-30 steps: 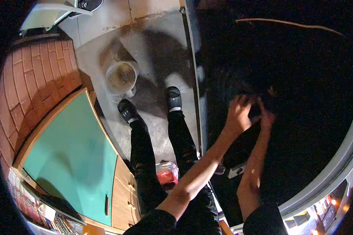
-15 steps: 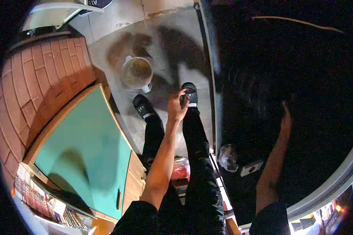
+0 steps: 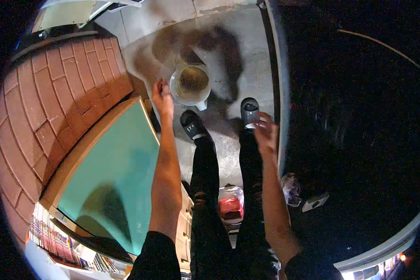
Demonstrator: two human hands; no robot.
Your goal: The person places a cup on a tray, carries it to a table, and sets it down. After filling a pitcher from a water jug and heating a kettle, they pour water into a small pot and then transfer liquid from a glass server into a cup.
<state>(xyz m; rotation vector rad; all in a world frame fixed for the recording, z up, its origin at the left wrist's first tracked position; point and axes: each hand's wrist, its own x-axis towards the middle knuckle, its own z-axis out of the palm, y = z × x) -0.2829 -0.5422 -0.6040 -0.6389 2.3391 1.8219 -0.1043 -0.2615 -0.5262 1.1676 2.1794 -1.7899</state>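
A pale round tub [image 3: 204, 97] with side handles stands on the concrete floor ahead of my feet, with murky brownish contents. My left hand [image 3: 163, 99] is just left of its rim, fingers loosely curved and apart, with nothing seen in them. Over by my right foot, my right hand [image 3: 266, 134] hangs with its fingers spread and a little blurred, and it holds nothing visible. My feet wear dark slippers; the left slipper [image 3: 192, 123] sits close below the tub, and the right slipper [image 3: 249, 110] is farther right.
At left are a green-topped wooden cabinet [image 3: 112, 172] and a brick wall [image 3: 56, 88]. A dark raised edge [image 3: 273, 60] borders the floor at right. A red item [image 3: 231, 207] in a plastic bag lies between my legs, and a clear plastic bag [image 3: 290, 189] lies right.
My left hand has moved from the middle to the tub's left side. My right hand has come in leftward from the dark area. The view has shifted, so the tub appears farther right.
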